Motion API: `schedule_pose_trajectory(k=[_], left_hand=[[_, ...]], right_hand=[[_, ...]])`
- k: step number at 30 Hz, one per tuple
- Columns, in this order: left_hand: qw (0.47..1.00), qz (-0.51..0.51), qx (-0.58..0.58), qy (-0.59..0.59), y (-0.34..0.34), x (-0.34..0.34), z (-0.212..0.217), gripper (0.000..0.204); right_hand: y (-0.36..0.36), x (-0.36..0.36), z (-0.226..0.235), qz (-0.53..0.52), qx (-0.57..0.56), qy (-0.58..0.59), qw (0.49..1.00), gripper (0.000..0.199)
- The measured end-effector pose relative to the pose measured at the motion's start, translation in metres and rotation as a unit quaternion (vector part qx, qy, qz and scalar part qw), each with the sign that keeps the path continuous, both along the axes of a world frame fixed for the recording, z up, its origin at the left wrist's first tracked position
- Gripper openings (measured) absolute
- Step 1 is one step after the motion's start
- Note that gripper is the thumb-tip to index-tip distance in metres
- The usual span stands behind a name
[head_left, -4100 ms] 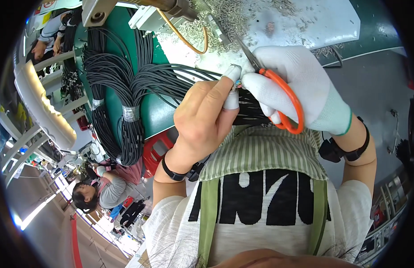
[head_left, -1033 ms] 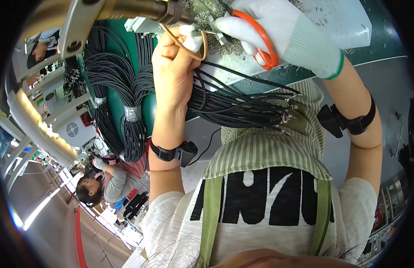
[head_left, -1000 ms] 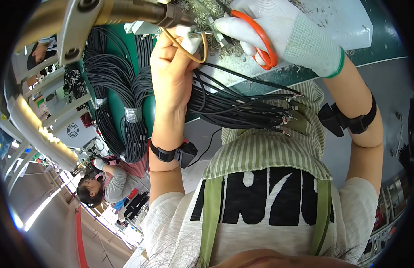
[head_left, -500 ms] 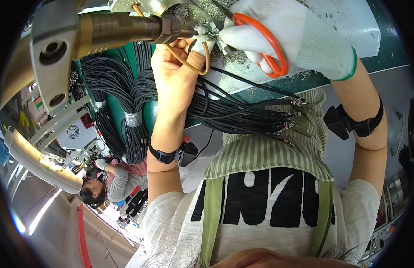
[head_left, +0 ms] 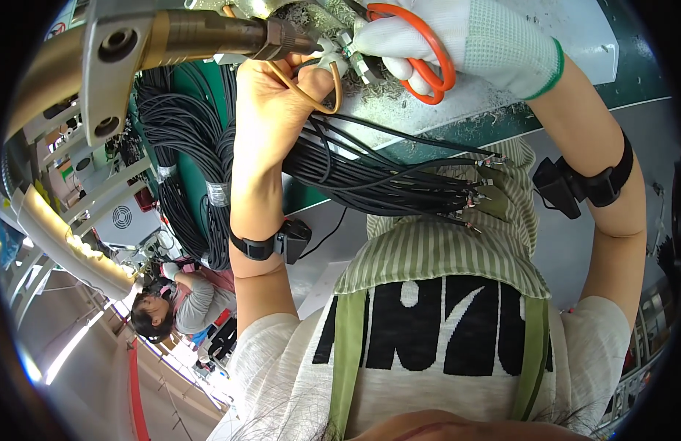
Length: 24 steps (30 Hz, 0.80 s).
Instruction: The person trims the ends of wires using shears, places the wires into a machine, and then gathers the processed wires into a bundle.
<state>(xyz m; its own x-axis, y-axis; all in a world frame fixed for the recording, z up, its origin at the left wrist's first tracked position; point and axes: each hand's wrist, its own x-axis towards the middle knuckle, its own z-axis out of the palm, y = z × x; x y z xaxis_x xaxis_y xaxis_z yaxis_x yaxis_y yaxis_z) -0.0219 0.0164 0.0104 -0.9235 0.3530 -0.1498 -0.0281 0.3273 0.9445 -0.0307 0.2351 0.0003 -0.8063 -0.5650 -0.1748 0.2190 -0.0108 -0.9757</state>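
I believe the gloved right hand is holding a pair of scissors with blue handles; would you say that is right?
Not quite: the handles are orange-red, as the head view shows. The gloved right hand is indeed holding the scissors.

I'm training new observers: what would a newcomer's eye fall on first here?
Probably the orange-handled scissors in the gloved right hand, at the top. Next, the black cables reaching from beside the left hand to the striped apron. A brass-coloured cylinder looms at upper left.

Around the loose cables (head_left: 388,189), the scissors (head_left: 442,55) were at one o'clock, the tube (head_left: 201,35) at ten and the bundled cables (head_left: 184,140), on the desk (head_left: 638,84), at nine.
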Motion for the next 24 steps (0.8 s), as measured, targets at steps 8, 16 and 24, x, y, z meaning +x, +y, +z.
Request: schedule_pose_trajectory(k=[8, 16, 24], left_hand=[[0.996, 0.027, 0.017, 0.081, 0.011, 0.010, -0.008, 0.005], [0.985, 0.086, -0.044, 0.140, 0.019, 0.019, -0.010, 0.010], [0.985, 0.080, -0.053, 0.142, 0.011, 0.018, -0.017, 0.014]], right_hand=[[-0.002, -0.001, 0.000, 0.010, -0.003, 0.098, 0.995, 0.029], [-0.006, 0.002, 0.008, -0.021, 0.032, -0.053, 0.998, 0.026], [-0.003, 0.003, 0.003, -0.018, 0.006, -0.027, 0.999, 0.026]])
